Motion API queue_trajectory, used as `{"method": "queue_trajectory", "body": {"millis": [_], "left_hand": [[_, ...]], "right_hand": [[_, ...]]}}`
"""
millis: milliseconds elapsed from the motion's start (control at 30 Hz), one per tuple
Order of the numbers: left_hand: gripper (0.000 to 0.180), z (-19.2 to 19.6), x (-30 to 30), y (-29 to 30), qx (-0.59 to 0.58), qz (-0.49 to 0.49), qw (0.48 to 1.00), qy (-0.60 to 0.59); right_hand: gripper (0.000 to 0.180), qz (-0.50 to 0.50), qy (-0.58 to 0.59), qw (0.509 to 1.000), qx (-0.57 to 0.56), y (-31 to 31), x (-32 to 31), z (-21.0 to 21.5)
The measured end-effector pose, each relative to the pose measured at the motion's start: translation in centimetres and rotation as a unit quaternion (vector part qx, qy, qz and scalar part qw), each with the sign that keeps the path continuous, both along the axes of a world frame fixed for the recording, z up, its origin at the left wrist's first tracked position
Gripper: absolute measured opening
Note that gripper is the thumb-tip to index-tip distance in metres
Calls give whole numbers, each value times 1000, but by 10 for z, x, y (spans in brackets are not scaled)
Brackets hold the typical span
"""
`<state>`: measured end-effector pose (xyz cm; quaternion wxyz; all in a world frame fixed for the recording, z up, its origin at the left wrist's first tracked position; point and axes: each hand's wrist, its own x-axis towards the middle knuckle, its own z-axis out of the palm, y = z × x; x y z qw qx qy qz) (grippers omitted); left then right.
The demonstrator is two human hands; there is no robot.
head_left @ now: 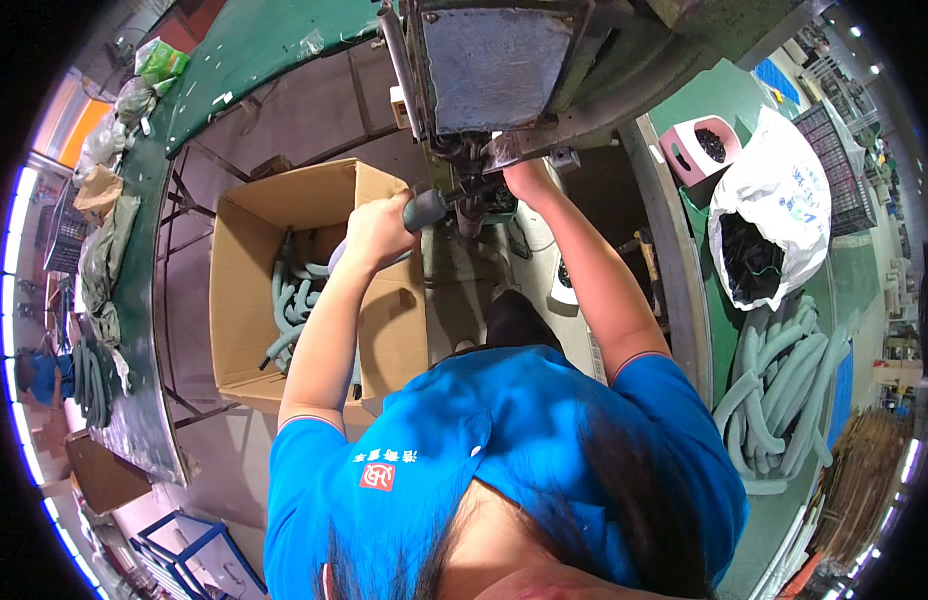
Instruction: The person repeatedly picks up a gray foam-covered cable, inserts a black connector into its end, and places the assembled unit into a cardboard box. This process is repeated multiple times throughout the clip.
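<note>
**Holding a grey-green foam tube [425, 209] at the machine [499, 70]**

Clenched round the tube with the left grip [382, 228]. Sticking out, end first, at that grip's two o'clock, close to a dark metal fitting [471, 222]; otherwise mostly covered by the fingers. Placed by the machine's underside, between two and three o'clock from there, with the right grip [525, 183]: partly hidden, so cannot tell whether grasping or released. Flanked at the left grip's eight o'clock by a cardboard box [249, 290] containing more tubes [289, 310], at three by a white sack [799, 180] on the green bench [854, 275].
</note>
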<state>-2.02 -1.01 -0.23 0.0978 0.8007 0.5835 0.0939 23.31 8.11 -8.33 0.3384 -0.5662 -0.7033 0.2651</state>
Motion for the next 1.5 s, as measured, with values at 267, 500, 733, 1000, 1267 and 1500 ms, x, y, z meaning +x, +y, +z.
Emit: {"method": "queue_trajectory", "body": {"millis": [267, 500, 733, 1000, 1267, 1500], "left_hand": [[32, 1, -3, 2, -28, 3, 1000, 12], [38, 21, -3, 4, 2, 1, 1000, -12], [29, 38, -32, -38, -35, -81, 996, -31], [33, 30, -55, -112, -109, 5, 985, -133], [29, 32, -40, -134, -115, 43, 964, -237], [32, 25, -13, -122, -91, 32, 985, -145]], "right_hand": [[38, 38, -64, 997, 12, -26, -9, 44], [25, -36, 99, 994, 19, 3, 3, 4], [14, 103, 315, 902, -277, -78, -4, 90], [10, 103, 439, 855, -256, -73, -17, 86], [17, 68, 414, 872, -252, -72, -28, 84], [22, 79, 410, 860, -293, -65, -33, 85]]}}
